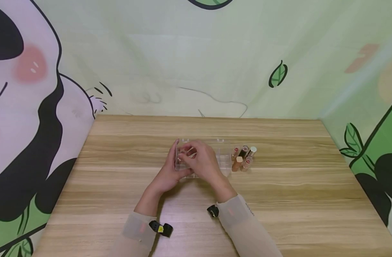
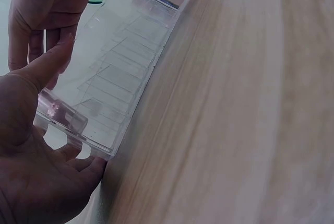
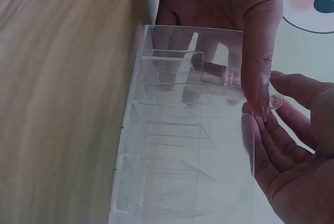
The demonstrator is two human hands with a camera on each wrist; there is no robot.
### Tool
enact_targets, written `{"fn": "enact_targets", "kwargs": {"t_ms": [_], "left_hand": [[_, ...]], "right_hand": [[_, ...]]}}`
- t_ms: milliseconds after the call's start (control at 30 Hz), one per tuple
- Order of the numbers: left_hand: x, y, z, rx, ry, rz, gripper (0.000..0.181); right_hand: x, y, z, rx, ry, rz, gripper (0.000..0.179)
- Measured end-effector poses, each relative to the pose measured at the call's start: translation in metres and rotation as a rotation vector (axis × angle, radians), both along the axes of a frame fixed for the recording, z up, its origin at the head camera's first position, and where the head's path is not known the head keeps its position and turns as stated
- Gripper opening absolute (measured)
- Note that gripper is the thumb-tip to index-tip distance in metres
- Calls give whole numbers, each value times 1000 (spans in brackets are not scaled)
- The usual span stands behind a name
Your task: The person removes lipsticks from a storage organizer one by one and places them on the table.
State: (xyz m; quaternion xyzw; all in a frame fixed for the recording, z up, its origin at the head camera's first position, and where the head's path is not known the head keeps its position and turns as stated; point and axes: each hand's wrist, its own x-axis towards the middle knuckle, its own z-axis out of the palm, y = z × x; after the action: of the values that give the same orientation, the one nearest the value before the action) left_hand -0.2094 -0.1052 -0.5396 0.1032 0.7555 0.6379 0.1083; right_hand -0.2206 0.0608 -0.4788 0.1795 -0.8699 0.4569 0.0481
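A clear acrylic organizer [image 1: 223,162] with several dividers stands on the table. My left hand [image 1: 170,167] grips its left end, with the thumb on the near side and the fingers behind the end wall, as the left wrist view [image 2: 39,166] shows. My right hand [image 1: 202,160] reaches over that same end from above. In the right wrist view its thumb and fingers [image 3: 295,153] pinch the clear end of a lipstick tube [image 3: 228,77]. The tube slants inside the end section, seen pinkish through the plastic in the left wrist view [image 2: 65,114].
Several lipsticks [image 1: 244,157] stand in a cluster beside the organizer's right end. The wood-grain table [image 1: 295,185] meets a printed backdrop [image 1: 157,71] at its far edge. Dark wrist cameras sit on both sleeves [image 1: 244,225].
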Motion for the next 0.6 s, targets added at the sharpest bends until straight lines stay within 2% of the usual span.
{"fn": "enact_targets", "kwargs": {"t_ms": [267, 600], "left_hand": [[0, 0, -1, 2, 22, -1, 121], [0, 0, 0, -29, 25, -8, 122]], "right_hand": [[2, 1, 5, -26, -9, -7, 22], [3, 5, 10, -34, 27, -10, 23]]}}
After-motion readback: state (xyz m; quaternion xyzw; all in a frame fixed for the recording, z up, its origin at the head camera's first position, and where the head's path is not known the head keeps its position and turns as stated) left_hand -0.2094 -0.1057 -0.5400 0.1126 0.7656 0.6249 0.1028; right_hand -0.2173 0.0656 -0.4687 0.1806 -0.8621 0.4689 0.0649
